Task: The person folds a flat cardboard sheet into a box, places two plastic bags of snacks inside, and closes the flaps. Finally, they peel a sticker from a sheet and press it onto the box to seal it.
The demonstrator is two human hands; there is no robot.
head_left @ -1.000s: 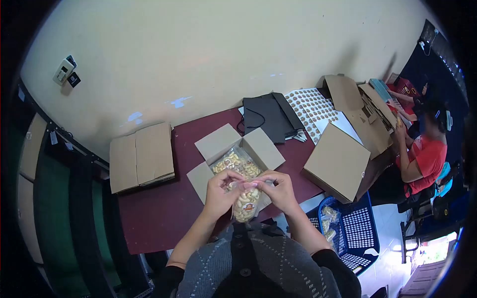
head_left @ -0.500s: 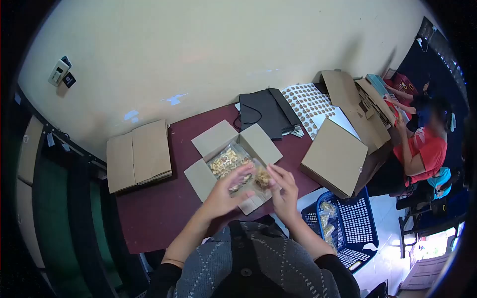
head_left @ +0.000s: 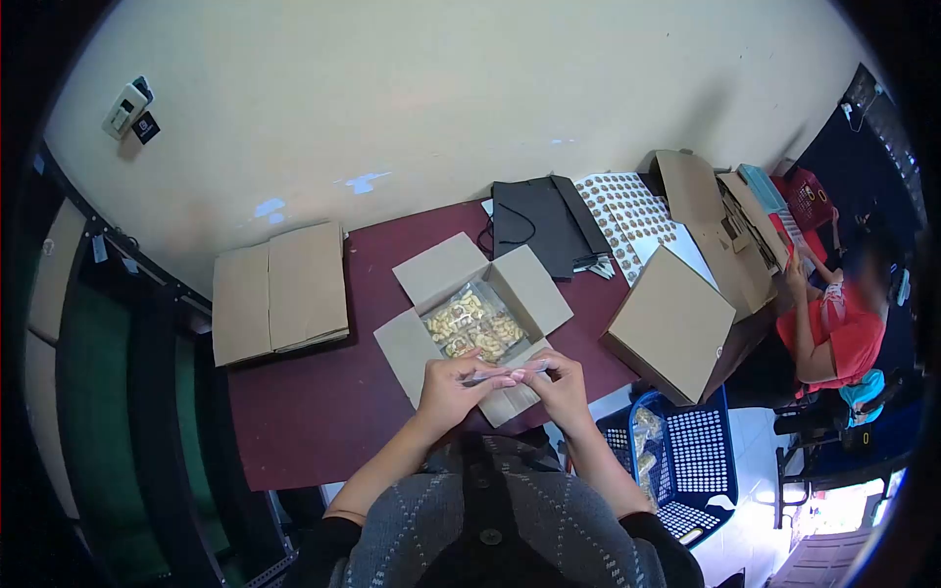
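An open cardboard box (head_left: 400,355) stands on the dark red table (head_left: 294,416) with its flaps spread. Clear packets of pale, nut-like pieces (head_left: 475,321) lie inside it. Over the box's near edge, my left hand (head_left: 453,392) and my right hand (head_left: 561,387) almost meet. Both pinch the edge of a clear packet (head_left: 500,373), seen nearly edge-on, so its contents are largely hidden.
Flattened cardboard (head_left: 284,294) lies left. Behind are a black bag (head_left: 534,225) and sticker sheets (head_left: 637,220). A closed box (head_left: 671,323) sits right, above a blue basket (head_left: 701,451) with packets. A person in red (head_left: 848,333) is at far right, beside more cardboard (head_left: 716,235).
My hands have closed on the packet's edge and drawn it nearer my body, uncovering more of the box's contents. The view has shifted slightly.
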